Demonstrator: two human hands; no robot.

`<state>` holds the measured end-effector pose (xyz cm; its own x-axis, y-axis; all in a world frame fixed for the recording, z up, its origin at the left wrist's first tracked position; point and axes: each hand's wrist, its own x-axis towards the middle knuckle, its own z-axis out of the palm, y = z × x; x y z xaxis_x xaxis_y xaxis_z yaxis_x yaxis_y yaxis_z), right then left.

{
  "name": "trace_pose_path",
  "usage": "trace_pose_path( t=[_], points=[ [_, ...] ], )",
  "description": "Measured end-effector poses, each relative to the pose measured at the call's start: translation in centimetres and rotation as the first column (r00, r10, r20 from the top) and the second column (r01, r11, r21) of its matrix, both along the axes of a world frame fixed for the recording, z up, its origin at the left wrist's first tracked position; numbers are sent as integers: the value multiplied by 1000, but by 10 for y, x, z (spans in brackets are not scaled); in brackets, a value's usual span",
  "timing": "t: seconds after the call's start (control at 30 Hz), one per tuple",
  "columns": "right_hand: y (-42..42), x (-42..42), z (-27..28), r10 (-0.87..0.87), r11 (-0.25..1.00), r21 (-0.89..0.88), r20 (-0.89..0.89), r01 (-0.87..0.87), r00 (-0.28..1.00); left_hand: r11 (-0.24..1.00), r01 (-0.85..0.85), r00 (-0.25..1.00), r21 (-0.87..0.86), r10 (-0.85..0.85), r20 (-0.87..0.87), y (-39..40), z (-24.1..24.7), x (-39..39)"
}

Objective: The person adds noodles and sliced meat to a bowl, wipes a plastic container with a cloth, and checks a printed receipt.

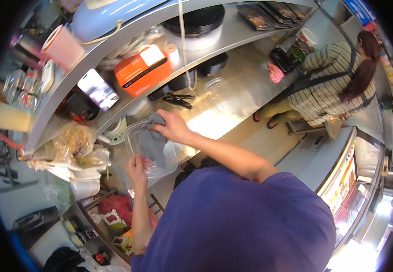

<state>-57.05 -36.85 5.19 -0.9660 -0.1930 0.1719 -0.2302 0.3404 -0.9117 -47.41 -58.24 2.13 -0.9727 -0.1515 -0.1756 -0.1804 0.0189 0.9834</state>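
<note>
My left hand (137,168) grips the near left rim of a transparent plastic container (167,166), which is tilted in front of me. A bunched grey cloth (152,144) is pinched in my right hand (172,125) at the container's far side. The cloth hangs down over the inside of the container, and its lower end reaches close to my left fingers. Another transparent plastic container or lid (222,95) lies on the metal worktop (247,73) beyond my right hand. Black-handled tongs or clips (179,100) rest near it.
Above the worktop, a shelf holds an orange box (143,71), a lit phone (98,89) and stacked black lids (196,20). A kitchen scale (116,131) stands left of the container. A person in a striped top (332,78) works at the right, near a pink cloth (275,72).
</note>
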Motion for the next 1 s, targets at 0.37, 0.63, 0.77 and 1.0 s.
trace_pose_path(
  t=[0.37,0.63,0.77,1.0],
  points=[
    [30,58,-68,129,992,-41,443,-123,887,898,-439,871,39,414,265,29,-80,-6],
    [122,108,-125,-215,922,-109,650,370,729,949,-263,925,174,197,325,-33,-185,-141],
    [158,116,-119,-372,922,123,542,367,754,915,-231,973,-332,206,-108,-93,-260,-225],
    [230,134,-114,-523,849,250,520,465,676,390,-205,977,-898,129,-168,-45,-244,-246]
  ],
)
